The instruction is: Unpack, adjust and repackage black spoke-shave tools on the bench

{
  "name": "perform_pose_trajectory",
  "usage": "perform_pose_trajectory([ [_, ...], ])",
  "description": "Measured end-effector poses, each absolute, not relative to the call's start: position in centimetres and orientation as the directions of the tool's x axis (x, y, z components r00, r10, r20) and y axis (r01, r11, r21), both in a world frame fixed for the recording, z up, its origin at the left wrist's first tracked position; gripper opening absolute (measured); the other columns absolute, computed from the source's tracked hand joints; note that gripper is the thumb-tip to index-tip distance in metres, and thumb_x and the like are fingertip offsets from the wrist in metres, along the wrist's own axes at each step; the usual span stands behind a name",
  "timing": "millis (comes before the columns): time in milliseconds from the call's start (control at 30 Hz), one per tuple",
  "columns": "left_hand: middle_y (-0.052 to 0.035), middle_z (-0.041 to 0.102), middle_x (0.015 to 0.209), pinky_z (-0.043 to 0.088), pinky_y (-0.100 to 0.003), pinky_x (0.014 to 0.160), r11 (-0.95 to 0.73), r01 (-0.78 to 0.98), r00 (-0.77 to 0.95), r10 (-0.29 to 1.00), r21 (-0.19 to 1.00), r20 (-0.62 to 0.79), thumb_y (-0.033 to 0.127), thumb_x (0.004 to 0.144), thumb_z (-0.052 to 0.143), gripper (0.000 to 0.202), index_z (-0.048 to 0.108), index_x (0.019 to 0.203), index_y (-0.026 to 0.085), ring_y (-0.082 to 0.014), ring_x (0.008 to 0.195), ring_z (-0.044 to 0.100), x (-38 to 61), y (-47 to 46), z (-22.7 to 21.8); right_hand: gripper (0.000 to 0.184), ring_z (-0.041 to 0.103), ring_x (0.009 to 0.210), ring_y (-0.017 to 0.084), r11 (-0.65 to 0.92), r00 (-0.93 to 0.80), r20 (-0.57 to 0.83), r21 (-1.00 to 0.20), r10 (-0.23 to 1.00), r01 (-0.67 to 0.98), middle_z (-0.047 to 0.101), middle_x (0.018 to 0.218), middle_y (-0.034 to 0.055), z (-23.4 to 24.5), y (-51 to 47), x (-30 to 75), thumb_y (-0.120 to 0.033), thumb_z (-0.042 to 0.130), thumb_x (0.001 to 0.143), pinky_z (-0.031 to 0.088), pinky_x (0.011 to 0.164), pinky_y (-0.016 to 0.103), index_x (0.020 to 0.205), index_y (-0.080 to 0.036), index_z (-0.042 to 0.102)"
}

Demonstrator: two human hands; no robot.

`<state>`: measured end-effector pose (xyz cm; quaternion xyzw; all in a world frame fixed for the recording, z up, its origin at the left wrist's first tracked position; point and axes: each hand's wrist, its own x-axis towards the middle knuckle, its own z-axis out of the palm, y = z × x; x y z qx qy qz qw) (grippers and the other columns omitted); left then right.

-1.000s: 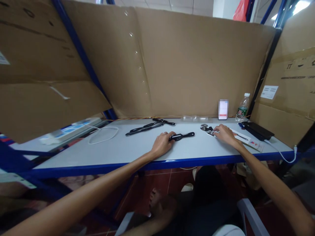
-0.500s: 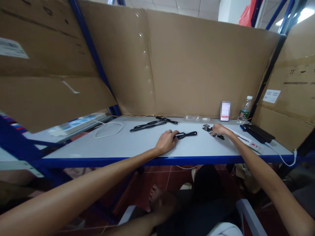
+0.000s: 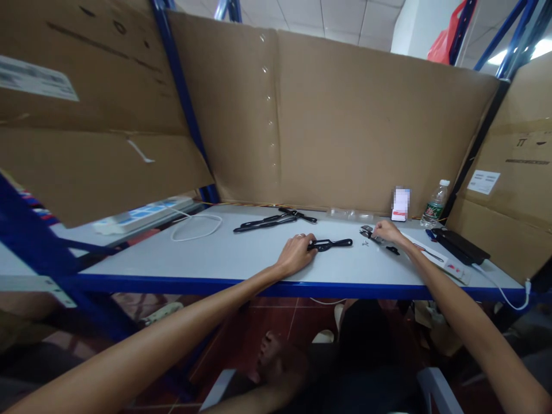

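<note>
Left grip [image 3: 297, 254]: clasping one end of a black slotted tool [image 3: 335, 244] lying on the counter [image 3: 254, 256].
Right grip [image 3: 387, 231]: bent over small metal parts [image 3: 366, 231]; cannot tell whether it holds one.
Near its wrist: small black piece [image 3: 393, 250].
Back left: long black tools [image 3: 265, 222].
Back right: upright phone [image 3: 401, 206], bottle [image 3: 433, 207].

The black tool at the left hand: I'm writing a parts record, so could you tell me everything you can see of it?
The black tool is slim and slightly glossy; plastic or coated metal, I can't tell which. It has a narrow slot near the fingers and a handle running right, with a small hole near its end. It lies on the table, roughly crosswise. The left hand holds its left end, hiding that part.
</note>
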<state>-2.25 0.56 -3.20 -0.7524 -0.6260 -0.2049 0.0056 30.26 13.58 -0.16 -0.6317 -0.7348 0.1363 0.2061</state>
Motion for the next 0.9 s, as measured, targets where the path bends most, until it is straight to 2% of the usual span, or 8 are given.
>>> perform_pose_trajectory([
  [167, -0.0113, 0.070, 0.113, 0.046, -0.036, 0.093, -0.228, 0.945, 0.147, 0.935, 0.233, 0.321, 0.026, 0.093, 0.058, 0.029, 0.065, 0.121, 0.021, -0.0278, 0.108, 0.063, -2.2, 0.3, -3.1, 0.010, 0.064, 0.075, 0.015, 0.129, -0.027, 0.211, -0.489, 0.977, 0.863, 0.073, 0.078, 0.0011, 0.3, 13.6, 29.2, -0.026, 0.073, 0.070, 0.036, 0.057, 0.021, 0.077, -0.019, 0.073],
  [300, -0.0115, 0.069, 0.113, 0.046, -0.036, 0.092, -0.244, 0.944, 0.167, 0.933, 0.220, 0.318, 0.026, 0.093, 0.057, 0.031, 0.064, 0.123, 0.021, -0.0279, 0.108, 0.063, -2.2, 0.0, -3.0, 0.021, 0.066, 0.079, 0.016, 0.125, 0.027, 0.259, -0.552, 0.966, 0.825, 0.076, 0.084, 0.0003, 0.5, 13.2, 28.8, -0.023, 0.074, 0.071, 0.041, 0.062, 0.021, 0.091, -0.020, 0.077],
  [433, -0.0096, 0.070, 0.109, 0.045, -0.036, 0.091, -0.226, 0.948, 0.146, 0.935, 0.225, 0.323, 0.027, 0.093, 0.059, 0.032, 0.065, 0.124, 0.024, -0.0275, 0.106, 0.063, -2.0, -0.1, -2.8, 0.027, 0.070, 0.089, 0.017, 0.163, 0.005, 0.277, -0.581, 0.961, 0.797, 0.079, 0.095, 0.0037, 0.2, 12.9, 28.9, -0.019, 0.071, 0.076, 0.047, 0.074, 0.022, 0.102, -0.019, 0.079],
  [533, -0.0083, 0.071, 0.106, 0.045, -0.036, 0.089, -0.179, 0.949, 0.095, 0.947, 0.260, 0.306, 0.028, 0.092, 0.061, 0.032, 0.066, 0.124, 0.026, -0.0277, 0.104, 0.064, -1.8, -0.2, -2.7, 0.020, 0.071, 0.095, 0.018, 0.202, -0.016, 0.299, -0.604, 0.954, 0.771, 0.079, 0.100, 0.0061, 0.0, 12.9, 28.9, -0.017, 0.069, 0.079, 0.049, 0.082, 0.025, 0.097, -0.017, 0.079],
  [633, -0.0073, 0.073, 0.105, 0.046, -0.035, 0.088, -0.173, 0.945, 0.090, 0.953, 0.278, 0.290, 0.028, 0.092, 0.061, 0.031, 0.066, 0.122, 0.026, -0.0270, 0.103, 0.065, -1.4, -0.2, -2.7, 0.014, 0.071, 0.091, 0.019, 0.225, -0.028, 0.305, -0.635, 0.952, 0.739, 0.079, 0.093, 0.0062, -0.3, 12.9, 29.0, -0.015, 0.069, 0.079, 0.050, 0.083, 0.026, 0.090, -0.016, 0.077],
  [800, -0.0113, 0.073, 0.112, 0.047, -0.034, 0.091, -0.158, 0.933, 0.066, 0.958, 0.323, 0.278, 0.031, 0.092, 0.062, 0.027, 0.068, 0.114, 0.018, -0.0268, 0.107, 0.065, -1.0, 0.1, -2.9, 0.009, 0.071, 0.087, 0.019, 0.292, 0.016, 0.423, -0.650, 0.906, 0.701, 0.077, 0.088, 0.0050, -0.5, 12.8, 29.4, -0.020, 0.068, 0.079, 0.050, 0.081, 0.026, 0.086, -0.018, 0.072],
  [900, -0.0112, 0.073, 0.112, 0.047, -0.033, 0.089, -0.146, 0.929, 0.056, 0.964, 0.340, 0.261, 0.032, 0.091, 0.065, 0.023, 0.070, 0.107, 0.017, -0.0262, 0.107, 0.065, -1.0, 0.2, -2.8, 0.011, 0.069, 0.086, 0.019, 0.312, 0.064, 0.464, -0.685, 0.884, 0.659, 0.076, 0.089, 0.0061, 0.0, 12.9, 28.6, -0.022, 0.065, 0.081, 0.050, 0.080, 0.027, 0.089, -0.017, 0.070],
])
